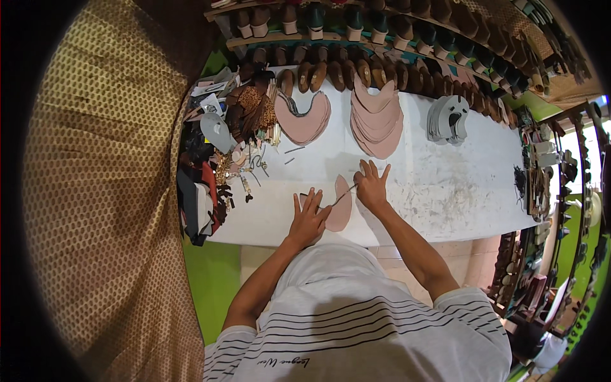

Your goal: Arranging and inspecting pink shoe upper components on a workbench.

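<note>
A pink leather piece (340, 204), long and rounded like a shoe insole, lies flat near the front edge of the white table (445, 191), just ahead of the person's chest, with its long axis running from the near edge away toward the far side, tilted slightly right. A thin dark tool (331, 198) crosses it at a slant. The right hand (371, 186) rests at the piece's upper right edge, fingers spread forward, thumb and forefinger pinching the tool's end. The left hand (309, 218) lies flat with fingers splayed, touching the piece's left edge. Bare tabletop stretches to the right; stacks of pink cut pieces (379, 118) sit well behind, and clutter of scraps (223, 159) crowds the left end.
</note>
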`<state>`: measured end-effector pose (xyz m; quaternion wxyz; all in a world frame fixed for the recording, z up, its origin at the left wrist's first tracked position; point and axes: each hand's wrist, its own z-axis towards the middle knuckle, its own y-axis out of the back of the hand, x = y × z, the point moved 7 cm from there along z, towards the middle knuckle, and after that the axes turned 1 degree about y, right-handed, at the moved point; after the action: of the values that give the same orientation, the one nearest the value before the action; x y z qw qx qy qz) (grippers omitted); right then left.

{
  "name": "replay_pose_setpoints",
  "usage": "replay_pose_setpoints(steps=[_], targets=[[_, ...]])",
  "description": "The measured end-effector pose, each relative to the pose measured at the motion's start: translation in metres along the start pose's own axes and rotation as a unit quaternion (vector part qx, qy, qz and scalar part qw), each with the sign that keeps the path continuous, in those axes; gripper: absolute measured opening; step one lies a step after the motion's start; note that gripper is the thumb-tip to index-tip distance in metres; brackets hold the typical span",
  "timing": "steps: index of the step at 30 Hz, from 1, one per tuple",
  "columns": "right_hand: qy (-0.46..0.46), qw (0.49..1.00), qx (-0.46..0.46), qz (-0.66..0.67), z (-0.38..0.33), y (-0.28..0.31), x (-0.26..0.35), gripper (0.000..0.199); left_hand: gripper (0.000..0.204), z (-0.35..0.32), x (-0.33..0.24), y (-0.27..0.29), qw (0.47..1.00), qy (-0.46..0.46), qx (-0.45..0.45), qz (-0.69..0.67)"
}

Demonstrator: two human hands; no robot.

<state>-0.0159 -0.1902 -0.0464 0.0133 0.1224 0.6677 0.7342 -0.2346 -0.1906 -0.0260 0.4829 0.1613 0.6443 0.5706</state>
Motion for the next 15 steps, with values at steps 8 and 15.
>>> replay_pose_setpoints(steps=[8, 15], targets=[[0.121, 0.984, 0.032, 0.126, -0.023, 0.022, 0.044, 0.009, 0.044, -0.004, 0.003, -0.01, 0.999, 0.014, 0.03, 0.002], [0.155, 0.982, 0.007, 0.105, -0.038, 0.011, 0.047, 0.005, 0.05, -0.004, 0.004, -0.011, 0.999, 0.014, 0.033, 0.016]])
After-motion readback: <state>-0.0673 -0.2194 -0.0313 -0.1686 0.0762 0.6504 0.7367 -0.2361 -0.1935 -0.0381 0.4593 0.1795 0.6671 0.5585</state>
